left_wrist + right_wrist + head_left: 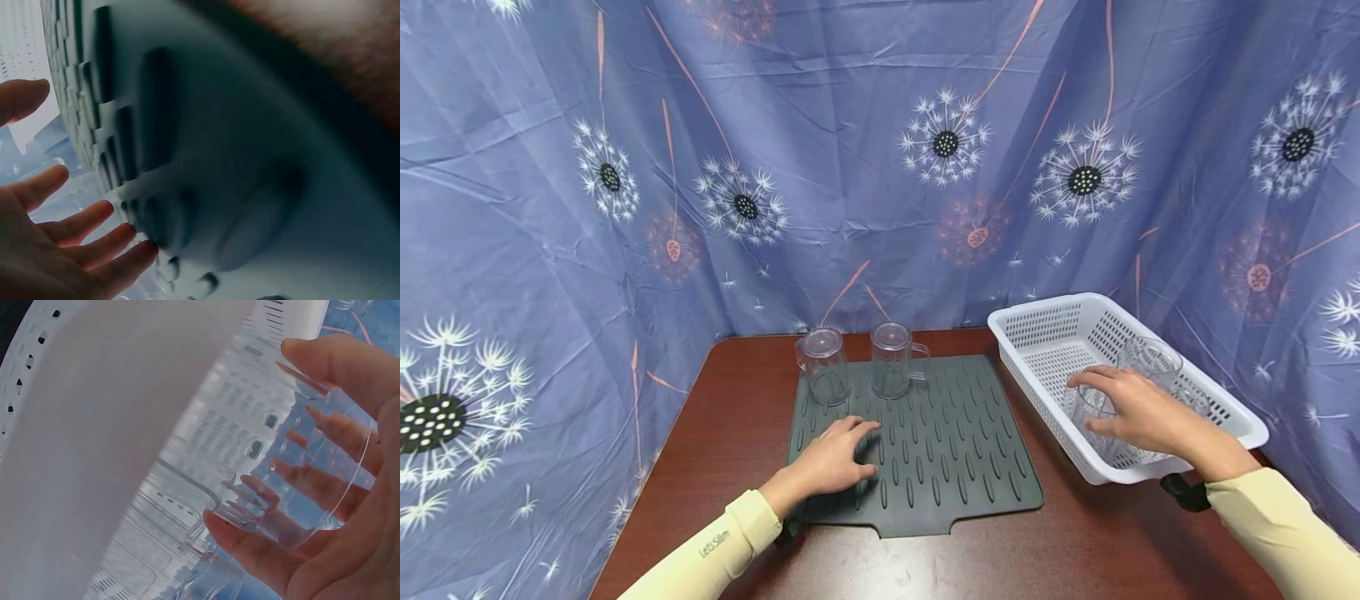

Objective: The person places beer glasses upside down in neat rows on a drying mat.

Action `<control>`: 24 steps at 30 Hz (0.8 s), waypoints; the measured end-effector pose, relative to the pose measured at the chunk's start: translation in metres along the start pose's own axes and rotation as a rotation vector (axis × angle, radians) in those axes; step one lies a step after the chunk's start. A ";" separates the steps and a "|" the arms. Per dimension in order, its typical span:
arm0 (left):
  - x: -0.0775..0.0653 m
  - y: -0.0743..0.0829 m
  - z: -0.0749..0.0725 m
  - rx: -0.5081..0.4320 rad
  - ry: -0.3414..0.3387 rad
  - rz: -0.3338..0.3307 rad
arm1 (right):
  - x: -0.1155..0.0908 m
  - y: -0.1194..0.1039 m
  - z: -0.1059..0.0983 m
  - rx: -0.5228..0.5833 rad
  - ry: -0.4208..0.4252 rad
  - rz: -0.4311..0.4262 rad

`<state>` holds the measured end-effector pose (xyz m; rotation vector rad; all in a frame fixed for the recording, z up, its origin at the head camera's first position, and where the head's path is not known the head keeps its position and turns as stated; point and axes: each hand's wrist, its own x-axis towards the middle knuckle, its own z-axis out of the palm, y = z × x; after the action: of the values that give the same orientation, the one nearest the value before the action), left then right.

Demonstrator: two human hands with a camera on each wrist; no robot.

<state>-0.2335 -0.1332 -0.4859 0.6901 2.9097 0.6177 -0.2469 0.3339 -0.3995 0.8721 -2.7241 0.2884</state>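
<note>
In the head view, my right hand (1138, 408) reaches into the white basket with thumb and fingers around a clear glass mug (1093, 421). The right wrist view shows the fingers (331, 434) through the mug's clear wall, near its round rim. Another clear glass (1150, 357) is beside that hand in the basket. My left hand (831, 458) hovers low over the dark grey ribbed mat (955, 433), fingers spread loosely and holding nothing. Two clear glass mugs stand at the mat's back left: one (826, 371) with its handle leftward, the other (891, 367) with its handle rightward.
The white perforated basket (1037, 387) stands to the right of the mat on a reddish-brown table (722, 417). Behind and at both sides hangs a blue curtain (850, 167) with dandelion prints. More clear glassware (1191, 400) is partly hidden by the right hand.
</note>
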 end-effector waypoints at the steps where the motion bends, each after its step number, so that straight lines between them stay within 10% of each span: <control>1: -0.001 -0.001 0.002 0.005 0.001 0.001 | 0.000 0.000 0.000 0.000 -0.004 0.001; 24: -0.008 -0.008 0.011 0.063 -0.001 -0.001 | 0.015 -0.002 -0.017 -0.019 0.049 -0.027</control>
<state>-0.2280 -0.1394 -0.4989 0.6965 2.9395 0.5267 -0.2543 0.3293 -0.3784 0.8837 -2.6635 0.2742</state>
